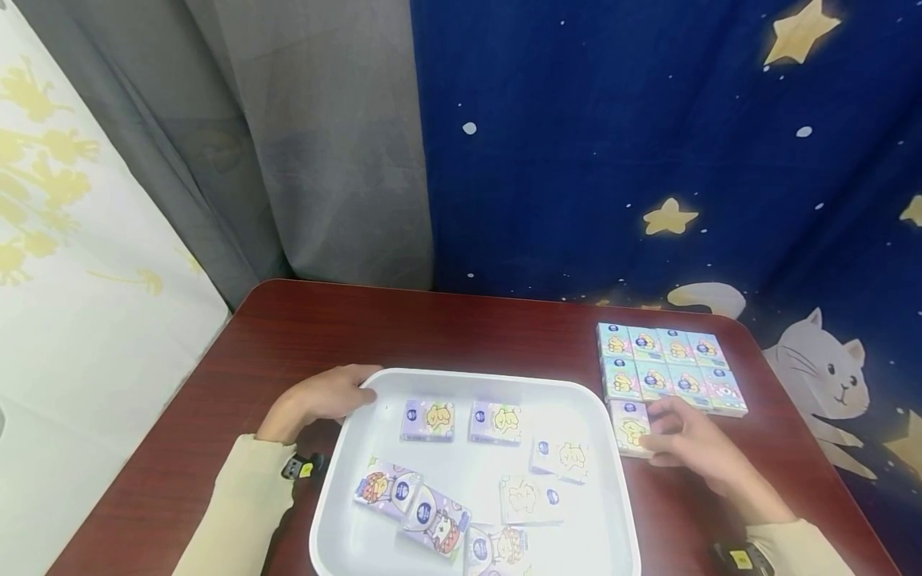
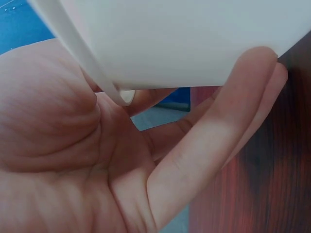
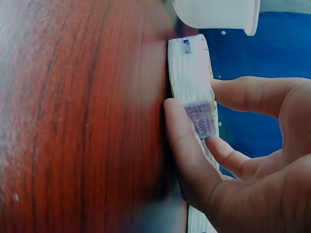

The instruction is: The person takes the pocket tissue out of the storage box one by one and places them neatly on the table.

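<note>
On the left, your left hand point(image 1: 324, 398) grips the tray point(image 1: 475, 472) at its far left corner: the rim lies in the crook of the palm, and the fingers bend along the outer wall. The tray looks like stiff, light plastic, so a hold at the rim should steady it without much squeezing.

To the right of those fingers, inside the tray, lie seven loose packs point(image 1: 425, 422), two of them overlapping. They look like small wrapped tissues: light, soft enough to dent, with a film that may slip. Take each by its two opposite edges, not by the broad face, where you would mostly crease the wrapper.

Farther right, just outside the tray wall, the small pack point(image 1: 625, 428) is at the left of your right hand point(image 1: 684, 444). Those fingers pinch it, low by the table point(image 1: 432, 320), one against its top face. A gentle pinch should do; too firm a squeeze could bow it.

Beyond the right fingertips stand two neat rows point(image 1: 690, 382) of four, close against the pinched pack. At such light weight, they would probably slide if your knuckles brushed them, so keep the fingers on the near side.
</note>
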Motion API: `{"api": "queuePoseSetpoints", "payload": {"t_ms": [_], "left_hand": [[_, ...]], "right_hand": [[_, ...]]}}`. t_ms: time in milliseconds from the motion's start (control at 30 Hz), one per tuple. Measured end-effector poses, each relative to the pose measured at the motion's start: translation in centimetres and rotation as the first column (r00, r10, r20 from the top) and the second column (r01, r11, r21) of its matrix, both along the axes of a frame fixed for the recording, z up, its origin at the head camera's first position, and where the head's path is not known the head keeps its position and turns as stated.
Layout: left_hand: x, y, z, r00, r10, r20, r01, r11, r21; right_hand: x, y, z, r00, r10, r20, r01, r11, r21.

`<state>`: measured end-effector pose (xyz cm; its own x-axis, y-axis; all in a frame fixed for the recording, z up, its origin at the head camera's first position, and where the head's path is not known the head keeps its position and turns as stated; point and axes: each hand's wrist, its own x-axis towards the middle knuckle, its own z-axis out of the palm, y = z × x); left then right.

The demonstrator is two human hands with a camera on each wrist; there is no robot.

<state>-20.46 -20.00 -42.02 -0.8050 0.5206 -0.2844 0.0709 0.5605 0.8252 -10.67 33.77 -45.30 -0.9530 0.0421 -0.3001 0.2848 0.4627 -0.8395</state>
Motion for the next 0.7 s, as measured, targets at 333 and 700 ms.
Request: {"api": "queuePoseSetpoints", "payload": {"t_ms": [333,700], "left_hand": [[0.0,0.0,0.1,1.0,0.009,0.009,-0.009,1.0,-0.003],[-0.2,0.1,-0.1,1.0,-0.005,0.018,0.005,1.0,0.011]], "right_hand": [[0.0,0.0,0.2,1.0,0.006,-0.006,-0.006,1.0,-0.01],[-1.1,-0.1,1.7,0.997,0.057,-0.047,-0.047,0.979,0.199]]}}
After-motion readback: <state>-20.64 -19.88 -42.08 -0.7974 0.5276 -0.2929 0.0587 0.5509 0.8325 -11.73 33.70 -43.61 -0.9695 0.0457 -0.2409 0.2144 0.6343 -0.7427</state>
